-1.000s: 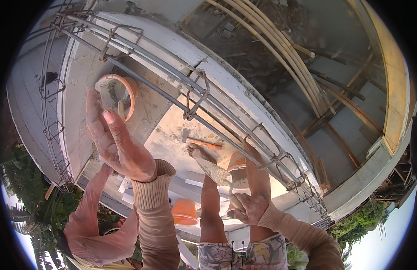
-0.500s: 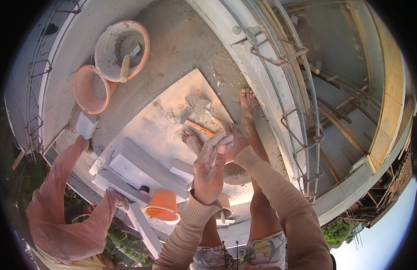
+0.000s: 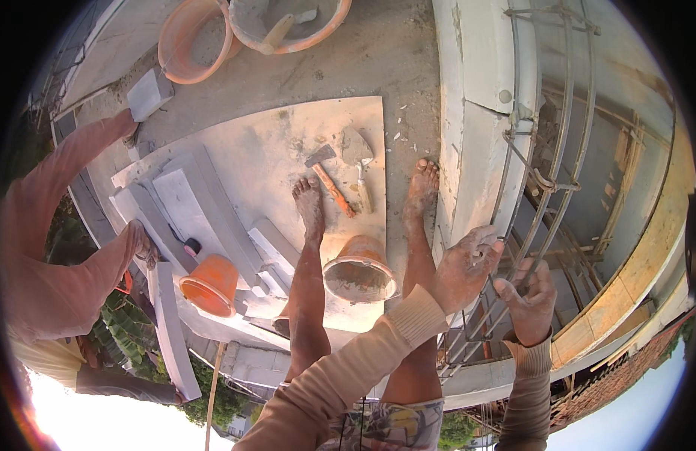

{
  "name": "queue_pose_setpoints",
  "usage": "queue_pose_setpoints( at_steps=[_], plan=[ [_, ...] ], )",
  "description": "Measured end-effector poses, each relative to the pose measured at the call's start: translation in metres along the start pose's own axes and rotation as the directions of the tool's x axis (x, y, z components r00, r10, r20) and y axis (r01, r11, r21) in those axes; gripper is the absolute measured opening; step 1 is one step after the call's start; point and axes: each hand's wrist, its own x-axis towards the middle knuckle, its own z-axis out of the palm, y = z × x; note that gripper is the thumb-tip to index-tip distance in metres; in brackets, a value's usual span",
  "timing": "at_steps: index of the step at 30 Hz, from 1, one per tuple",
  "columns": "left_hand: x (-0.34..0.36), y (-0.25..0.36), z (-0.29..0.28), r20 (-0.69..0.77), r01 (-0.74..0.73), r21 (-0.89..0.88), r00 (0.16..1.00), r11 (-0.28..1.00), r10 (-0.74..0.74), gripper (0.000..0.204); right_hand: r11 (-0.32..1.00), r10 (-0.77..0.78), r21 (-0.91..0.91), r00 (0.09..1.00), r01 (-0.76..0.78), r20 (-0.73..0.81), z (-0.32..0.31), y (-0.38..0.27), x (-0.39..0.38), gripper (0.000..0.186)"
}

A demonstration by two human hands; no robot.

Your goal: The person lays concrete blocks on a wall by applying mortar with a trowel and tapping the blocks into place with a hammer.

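On my feed, left hand and right hand at four o'clock, fingers curled, pinch indeterminable, apparently working beside steel bars; next move calls for finger clearance.

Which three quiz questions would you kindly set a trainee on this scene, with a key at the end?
1. True or false: the orange-handled tool lies inside a bucket.
2. Which of these is nearest to both the left hand and the right hand? a) an orange bucket; b) the steel bar cage; c) a white block.
3. Fill in: in the picture, the trowel on the pale board lies to the ____ of the orange-handled tool.

Key: 1. False, it lies on the pale board. 2. b. 3. Right.
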Motion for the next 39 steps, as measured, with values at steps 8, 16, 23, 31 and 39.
queue_pose_setpoints(
  at_steps=[8, 16, 23, 31, 39],
  plan=[
    [-0.074, -0.032, 0.071, -0.125, 0.174, -0.343, 0.966, 0.923, -0.228, 0.076, 0.998, 0.056, 0.002, 0.998, -0.056, 0.019, -0.014, 0.000, 0.003, 0.035],
    [-0.095, -0.053, 0.077, 0.023, 0.321, -0.130, 0.947, 0.938, -0.320, 0.087, 0.999, 0.029, -0.047, 0.997, -0.025, 0.078, -0.013, -0.005, 0.000, 0.033],
    [-0.095, -0.033, 0.064, 0.100, 0.322, -0.013, 0.942, 0.946, -0.320, 0.077, 0.638, -0.651, -0.676, 0.728, 0.369, -0.217, 0.043, -0.061, -0.046, 0.038],
    [0.087, -0.233, -0.354, -0.300, 0.345, 0.936, 0.684, 0.066, 0.665, 0.022, 0.922, 0.121, -0.369, 0.819, 0.117, 0.561, 0.264, -0.032, 0.024, 0.049],
    [0.150, -0.267, -0.355, -0.312, 0.323, 0.941, 0.702, 0.103, 0.640, 0.023, 0.663, 0.293, -0.730, 0.841, 0.164, 0.456, 0.405, 0.113, 0.142, 0.046]
  ],
)
